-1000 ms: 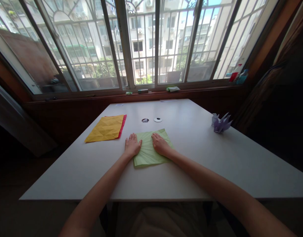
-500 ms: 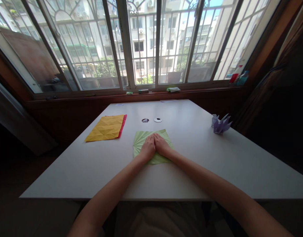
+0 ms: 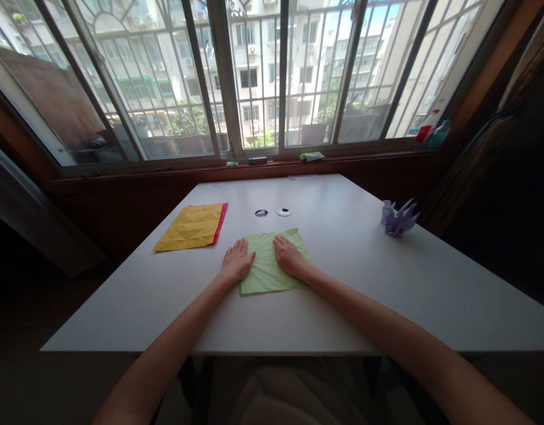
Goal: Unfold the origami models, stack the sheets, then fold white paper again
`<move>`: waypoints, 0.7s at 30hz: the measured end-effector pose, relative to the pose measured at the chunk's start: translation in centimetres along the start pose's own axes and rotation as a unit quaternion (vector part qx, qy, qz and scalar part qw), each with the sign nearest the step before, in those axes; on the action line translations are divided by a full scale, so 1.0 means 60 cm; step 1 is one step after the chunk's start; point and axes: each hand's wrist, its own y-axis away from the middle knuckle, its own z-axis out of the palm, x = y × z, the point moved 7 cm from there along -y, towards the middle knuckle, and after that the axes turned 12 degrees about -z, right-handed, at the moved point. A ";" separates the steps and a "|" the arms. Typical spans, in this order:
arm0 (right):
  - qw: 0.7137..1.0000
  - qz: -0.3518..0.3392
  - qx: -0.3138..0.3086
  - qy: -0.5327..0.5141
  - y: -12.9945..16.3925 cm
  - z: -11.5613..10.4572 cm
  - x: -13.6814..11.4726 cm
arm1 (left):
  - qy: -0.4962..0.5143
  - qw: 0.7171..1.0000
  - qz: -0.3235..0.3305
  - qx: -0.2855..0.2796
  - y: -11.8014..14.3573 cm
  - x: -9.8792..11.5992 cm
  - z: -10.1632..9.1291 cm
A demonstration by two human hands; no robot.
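Note:
A green sheet of paper with fan-like creases lies on the white table in front of me. My left hand lies flat over its left edge, with the fingers stretched out and the thumb on the paper. On the right half of the sheet rests my right hand, palm down with its fingers extended close together. Neither hand grips anything. The parts of the sheet beneath both hands are hidden.
A creased yellow sheet on top of a red sheet lies to the left. Folded purple paper figures stand near the right edge of the table. Two round cable holes are beyond the green sheet. A barred window is behind.
My left hand has slid left, away from my right hand, to the left edge of the green sheet. The right hand stays in nearly the same place.

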 end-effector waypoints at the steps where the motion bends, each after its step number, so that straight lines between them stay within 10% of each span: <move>1: 1.000 0.001 -0.001 -0.001 0.000 0.001 0.001 | -0.002 1.000 -0.004 -0.003 -0.001 -0.004 0.001; 21: 0.995 0.006 0.043 -0.087 -0.009 -0.013 -0.014 | 0.236 0.966 -0.084 0.059 -0.036 -0.060 -0.021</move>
